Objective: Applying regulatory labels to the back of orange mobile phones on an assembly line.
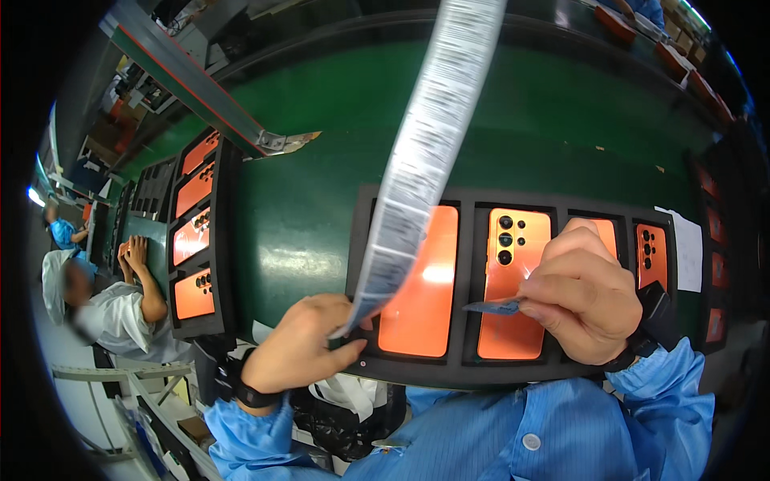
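My left hand (pixel 301 345) pinches the lower end of a long silvery strip (pixel 433 120) that looks like a band of labels, smeared by motion. It rises past the top of the view and crosses over a black foam tray (pixel 465 357). In my right hand (pixel 585 297), thumb and fingers grip a small flat bluish-grey piece, perhaps a label (pixel 491 306), over an orange phone (pixel 509 341) with several round camera lenses. Left of it lies another orange phone (pixel 415 321), its top partly behind the strip. My right hand partly covers a third phone (pixel 605 232); a fourth (pixel 650 248) lies at the tray's right end.
A second black tray (pixel 227 240) of orange phones stands at the left on the green bench (pixel 297 208). White paper (pixel 688 248) lies right of my tray, with more phones beyond. A metal post (pixel 192 80) slants down at the back left. A co-worker (pixel 120 313) sits at far left.
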A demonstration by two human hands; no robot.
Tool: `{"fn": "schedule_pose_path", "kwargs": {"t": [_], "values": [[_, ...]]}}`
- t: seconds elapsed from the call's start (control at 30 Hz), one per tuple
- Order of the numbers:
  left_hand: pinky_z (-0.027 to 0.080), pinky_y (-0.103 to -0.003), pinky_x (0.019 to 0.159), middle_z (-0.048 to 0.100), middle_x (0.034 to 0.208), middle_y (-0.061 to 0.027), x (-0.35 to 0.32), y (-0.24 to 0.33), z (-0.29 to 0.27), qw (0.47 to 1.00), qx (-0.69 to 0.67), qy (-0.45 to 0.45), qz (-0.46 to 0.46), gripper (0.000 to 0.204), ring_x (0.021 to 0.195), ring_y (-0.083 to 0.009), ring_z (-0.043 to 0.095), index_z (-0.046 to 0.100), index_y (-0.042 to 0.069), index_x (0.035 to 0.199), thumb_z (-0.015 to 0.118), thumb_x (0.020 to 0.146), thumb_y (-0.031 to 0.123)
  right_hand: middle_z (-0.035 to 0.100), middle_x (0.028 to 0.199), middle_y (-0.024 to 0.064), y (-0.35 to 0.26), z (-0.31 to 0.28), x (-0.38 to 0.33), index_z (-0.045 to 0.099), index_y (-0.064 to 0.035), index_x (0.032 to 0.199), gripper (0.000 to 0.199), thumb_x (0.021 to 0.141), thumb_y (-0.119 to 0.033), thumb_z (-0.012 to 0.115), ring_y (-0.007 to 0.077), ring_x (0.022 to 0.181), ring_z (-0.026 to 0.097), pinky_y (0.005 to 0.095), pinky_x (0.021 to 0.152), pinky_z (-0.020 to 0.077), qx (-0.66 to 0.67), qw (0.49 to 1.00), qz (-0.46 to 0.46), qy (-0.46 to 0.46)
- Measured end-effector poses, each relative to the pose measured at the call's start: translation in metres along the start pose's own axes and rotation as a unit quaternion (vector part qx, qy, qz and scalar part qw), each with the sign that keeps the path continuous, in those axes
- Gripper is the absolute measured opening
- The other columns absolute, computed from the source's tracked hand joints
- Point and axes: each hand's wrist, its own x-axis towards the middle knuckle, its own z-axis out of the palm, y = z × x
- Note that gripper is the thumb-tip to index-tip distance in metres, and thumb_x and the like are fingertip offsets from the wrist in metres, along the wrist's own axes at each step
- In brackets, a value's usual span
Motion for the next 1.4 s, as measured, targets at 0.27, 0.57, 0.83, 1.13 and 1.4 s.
{"fn": "schedule_pose_path", "kwargs": {"t": [0.27, 0.57, 0.83, 1.13, 1.4], "values": [[0.040, -0.037, 0.068, 0.056, 0.082, -0.0074, 0.007, 0.008, 0.016, 0.965, 0.235, -0.058, 0.100, 0.034, 0.077, -0.0263, 0.055, 0.059, 0.004, 0.092, 0.073, 0.063, 0.015, 0.064, 0.082, 0.0064, 0.002, -0.017, 0.004, 0.066, -0.0031, 0.085, 0.024, 0.062, 0.001, 0.073, 0.0202, 0.071, 0.056, 0.0326, 0.061, 0.0366, 0.010, 1.000, -0.007, -0.015], [0.041, -0.029, 0.063, 0.052, 0.071, -0.0034, 0.011, -0.001, 0.025, 0.921, 0.329, -0.013, 0.210, 0.013, 0.070, -0.0180, 0.053, 0.057, 0.004, 0.081, 0.057, 0.069, 0.008, 0.064, 0.081, 0.0096, -0.008, -0.016, 0.005, 0.064, -0.0015, 0.086, 0.022, 0.066, -0.003, 0.073, 0.0222, 0.068, 0.057, 0.0318, 0.057, 0.0395, 0.124, 0.992, -0.002, -0.015], [0.042, -0.028, 0.064, 0.054, 0.073, -0.0033, 0.018, 0.008, 0.022, 0.909, 0.370, -0.043, 0.190, 0.010, 0.071, -0.0166, 0.054, 0.058, 0.004, 0.077, 0.057, 0.069, 0.008, 0.060, 0.074, 0.0097, -0.013, -0.008, 0.004, 0.064, 0.0000, 0.086, 0.022, 0.066, -0.002, 0.072, 0.0217, 0.061, 0.056, 0.0299, 0.054, 0.0405, 0.124, 0.992, -0.023, -0.023], [0.042, -0.027, 0.063, 0.053, 0.070, -0.0031, 0.014, 0.018, 0.035, 0.887, 0.421, -0.066, 0.179, 0.004, 0.068, -0.0156, 0.055, 0.055, 0.007, 0.070, 0.056, 0.068, 0.010, 0.061, 0.072, 0.0097, -0.011, -0.017, -0.007, 0.064, 0.0014, 0.086, 0.019, 0.069, -0.002, 0.071, 0.0224, 0.061, 0.055, 0.0298, 0.054, 0.0430, 0.127, 0.991, -0.008, -0.032], [0.044, -0.028, 0.066, 0.053, 0.078, -0.0047, 0.017, 0.019, 0.027, 0.871, 0.431, -0.127, 0.200, 0.014, 0.072, -0.0175, 0.054, 0.056, 0.005, 0.083, 0.054, 0.070, 0.010, 0.061, 0.072, 0.0109, -0.003, -0.011, -0.010, 0.064, 0.0025, 0.086, 0.021, 0.067, -0.001, 0.071, 0.0231, 0.061, 0.057, 0.0293, 0.053, 0.0450, 0.139, 0.990, 0.007, -0.025]]}}
